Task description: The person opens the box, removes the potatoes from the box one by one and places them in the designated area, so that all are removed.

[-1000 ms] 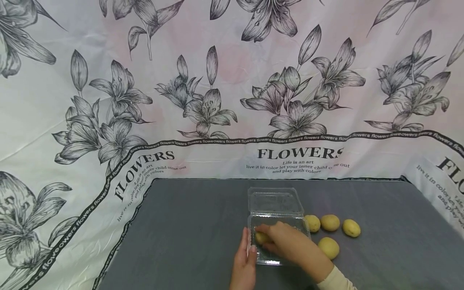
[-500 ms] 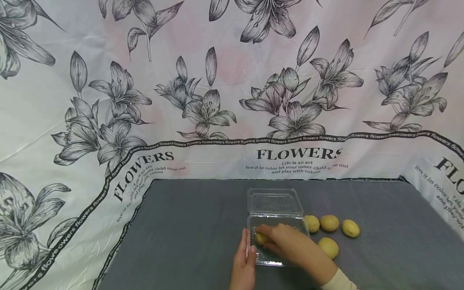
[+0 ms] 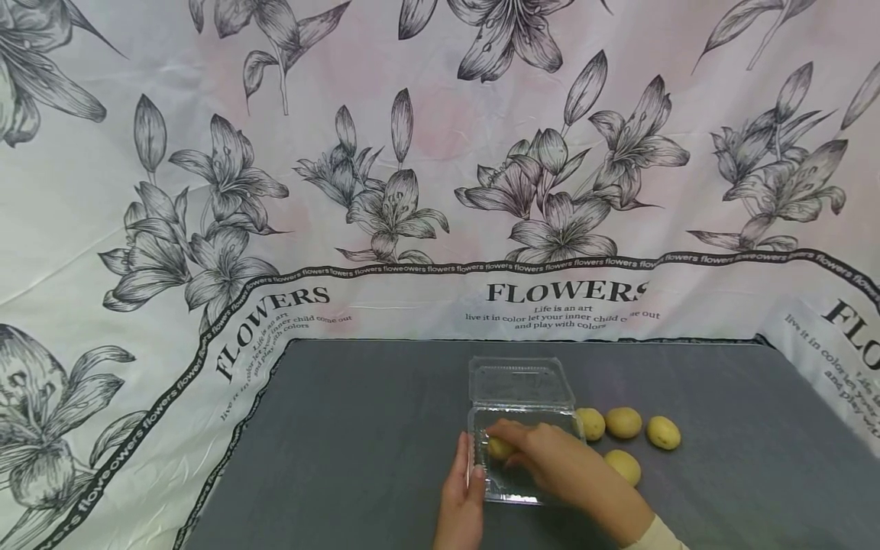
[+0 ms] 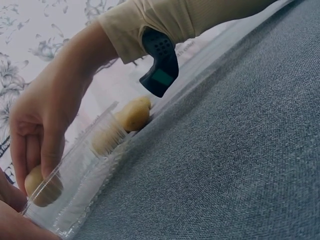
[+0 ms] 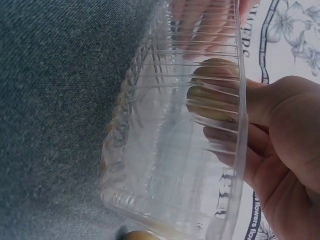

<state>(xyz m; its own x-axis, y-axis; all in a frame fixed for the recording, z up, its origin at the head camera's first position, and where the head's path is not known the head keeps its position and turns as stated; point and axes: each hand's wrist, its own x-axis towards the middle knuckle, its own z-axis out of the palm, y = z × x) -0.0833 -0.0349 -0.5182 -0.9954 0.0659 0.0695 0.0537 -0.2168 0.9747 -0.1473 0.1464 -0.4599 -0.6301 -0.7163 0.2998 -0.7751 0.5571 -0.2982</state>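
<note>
A clear plastic clamshell container [image 3: 522,500] lies on the grey cloth with its lid [image 3: 520,382] folded back. My left hand [image 3: 461,496] holds the container's left wall, thumb at the rim and fingers along the outside. Inside the container, near its left side, my right hand [image 3: 557,466] grips a yellow potato [image 3: 499,449] between thumb and fingers. Through the clear wall in the right wrist view, that potato [image 5: 212,92] appears held off the container's bottom. The right fingers partly cover it.
Several more potatoes [image 3: 624,422] lie on the cloth just right of the container; one [image 3: 624,466] is partly behind the right forearm. The grey cloth [image 3: 357,443] spreads to the left. A flower-printed curtain [image 3: 412,298] hangs behind.
The right hand and the gripped potato have shifted slightly right and away from the container's left wall. The left hand and container stay almost the same.
</note>
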